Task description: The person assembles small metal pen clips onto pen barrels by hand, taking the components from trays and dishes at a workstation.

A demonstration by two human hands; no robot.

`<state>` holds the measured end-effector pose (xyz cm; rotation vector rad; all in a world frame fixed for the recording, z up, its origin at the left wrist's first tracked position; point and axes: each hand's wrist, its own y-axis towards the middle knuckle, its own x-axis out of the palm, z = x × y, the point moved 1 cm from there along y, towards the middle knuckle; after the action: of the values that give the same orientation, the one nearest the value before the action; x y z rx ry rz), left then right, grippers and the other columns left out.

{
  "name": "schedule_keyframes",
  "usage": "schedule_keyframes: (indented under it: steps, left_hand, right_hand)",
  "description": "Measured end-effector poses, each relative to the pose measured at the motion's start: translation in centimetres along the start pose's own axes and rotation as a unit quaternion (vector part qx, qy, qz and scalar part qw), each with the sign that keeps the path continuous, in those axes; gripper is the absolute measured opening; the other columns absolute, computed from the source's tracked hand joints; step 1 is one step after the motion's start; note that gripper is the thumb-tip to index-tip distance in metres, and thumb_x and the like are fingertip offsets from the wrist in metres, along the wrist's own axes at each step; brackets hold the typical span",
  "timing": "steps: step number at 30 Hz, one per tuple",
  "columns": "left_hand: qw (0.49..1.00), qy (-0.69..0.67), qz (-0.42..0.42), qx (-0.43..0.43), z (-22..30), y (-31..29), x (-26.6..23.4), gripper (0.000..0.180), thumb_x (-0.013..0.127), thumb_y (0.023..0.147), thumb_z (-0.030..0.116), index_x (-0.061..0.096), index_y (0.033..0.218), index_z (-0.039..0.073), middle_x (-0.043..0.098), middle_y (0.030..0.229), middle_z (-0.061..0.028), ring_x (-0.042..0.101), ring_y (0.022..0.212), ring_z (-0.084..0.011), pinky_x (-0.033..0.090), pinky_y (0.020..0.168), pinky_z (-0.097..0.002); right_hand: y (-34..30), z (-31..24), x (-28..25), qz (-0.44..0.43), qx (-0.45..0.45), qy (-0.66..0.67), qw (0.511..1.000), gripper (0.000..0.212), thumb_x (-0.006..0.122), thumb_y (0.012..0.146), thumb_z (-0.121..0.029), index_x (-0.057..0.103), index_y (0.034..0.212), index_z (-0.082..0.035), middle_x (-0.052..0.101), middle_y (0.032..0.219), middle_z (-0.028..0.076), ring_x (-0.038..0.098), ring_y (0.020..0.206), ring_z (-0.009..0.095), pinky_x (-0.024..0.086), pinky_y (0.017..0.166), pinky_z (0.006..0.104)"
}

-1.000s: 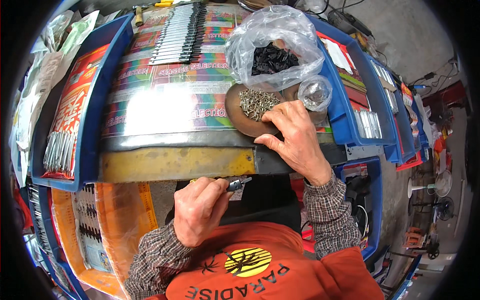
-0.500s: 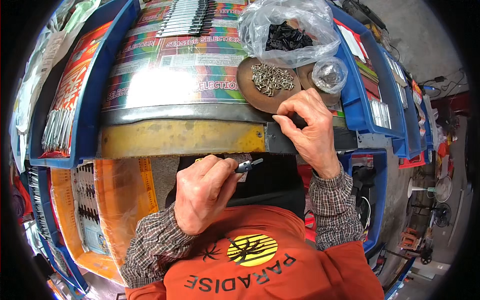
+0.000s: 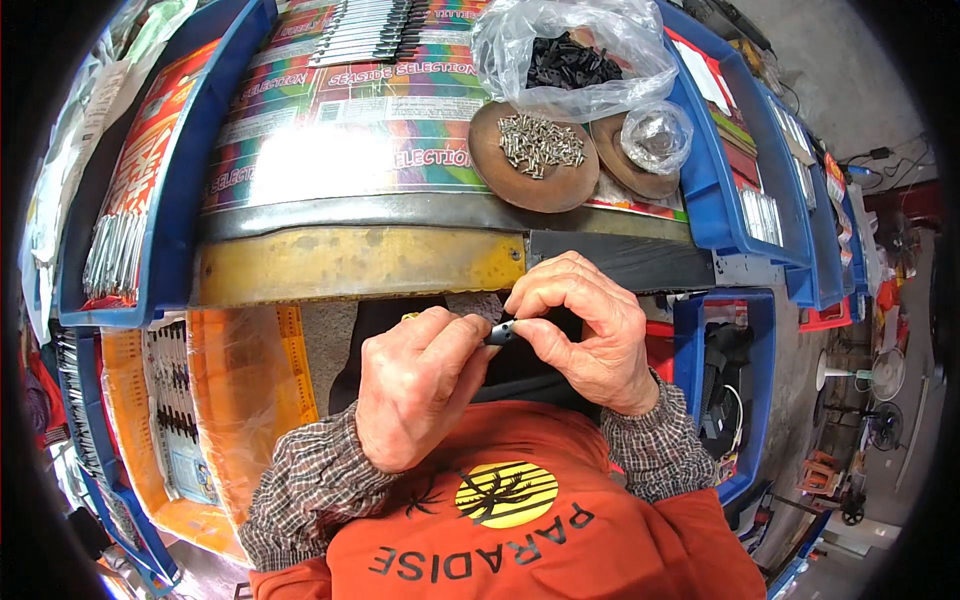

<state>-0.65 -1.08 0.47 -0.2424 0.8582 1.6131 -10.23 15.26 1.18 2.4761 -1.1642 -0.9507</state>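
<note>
My left hand [image 3: 415, 375] is closed, its thumb and fingers pinching a small grey cylindrical piece [image 3: 499, 333] with small dark holes in its side. Against the right end of that piece, the thumb and forefinger of my right hand [image 3: 590, 330] press together. The metal tip is covered by these fingers, and anything small between them is hidden. Both hands meet above my lap, just before the bench edge. Beyond them, a brown round dish [image 3: 500, 182] bears a heap of small silver rivet-like pins [image 3: 540, 145].
Behind the dish lies a clear plastic bag [image 3: 630, 92] of black parts. A second brown dish [image 3: 612, 160] carries a small clear bag. Slim metal pieces [image 3: 365, 35] lie in a row at the back. Blue trays [image 3: 175, 170] flank the bench; an orange-lined crate [image 3: 240, 400] stands lower left.
My right hand has come down and left from beside the dish of pins to the grey piece's tip. My left hand has stayed nearly in place, still holding the piece.
</note>
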Motion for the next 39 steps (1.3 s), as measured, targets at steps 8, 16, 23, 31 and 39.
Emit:
schedule_keyframes:
  steps: [8,16,23,31,39]
  left_hand:
    - [1.0,0.018,0.011,0.009,0.5,-0.2,0.1,0.023,0.072,0.07,-0.003,0.062,0.091,0.002,0.059,0.073,-0.0102,0.058,0.061,-0.0277,0.046,0.054,-0.0369]
    - [0.999,0.036,0.007,0.008,0.3,-0.3,0.3,0.024,0.072,0.07,-0.002,0.062,0.09,0.002,0.059,0.074,-0.0102,0.059,0.063,-0.0281,0.046,0.055,-0.0369]
    - [0.998,0.064,-0.001,0.02,0.3,-0.4,0.2,0.026,0.073,0.068,-0.001,0.062,0.091,0.003,0.06,0.077,-0.0099,0.06,0.064,-0.0276,0.047,0.056,-0.0365]
    - [0.995,0.086,0.02,0.046,0.2,-0.7,0.6,0.029,0.073,0.066,-0.003,0.062,0.092,0.002,0.061,0.078,-0.0091,0.061,0.065,-0.0265,0.048,0.057,-0.0351]
    - [0.988,0.107,0.057,0.094,0.0,-0.9,1.0,0.029,0.07,0.066,-0.002,0.062,0.093,0.001,0.057,0.074,-0.0081,0.058,0.059,-0.0236,0.047,0.051,-0.0337]
  right_hand:
    - [-0.7,-0.3,0.3,-0.018,0.06,0.051,0.997,0.012,0.069,0.078,0.002,0.062,0.087,-0.001,0.064,0.085,0.008,0.059,0.073,0.017,0.048,0.062,0.028]
    - [-0.9,-0.5,0.7,-0.011,0.114,0.063,0.991,0.008,0.068,0.081,0.001,0.062,0.086,0.0,0.063,0.084,0.008,0.058,0.067,0.014,0.048,0.059,0.027]
    - [-1.4,-0.8,1.1,0.026,-0.036,-0.101,0.994,0.019,0.07,0.074,0.004,0.061,0.089,-0.001,0.064,0.085,0.012,0.065,0.072,0.026,0.053,0.061,0.0333]
    - [-2.3,-1.0,1.2,-0.001,-0.11,-0.194,0.975,0.025,0.072,0.072,-0.001,0.063,0.095,0.0,0.063,0.092,0.013,0.065,0.08,0.029,0.057,0.069,0.0367]
    - [-2.2,-1.1,1.1,0.001,-0.121,-0.168,0.978,0.025,0.074,0.07,0.002,0.062,0.092,0.002,0.066,0.092,0.016,0.067,0.081,0.031,0.057,0.068,0.0348]
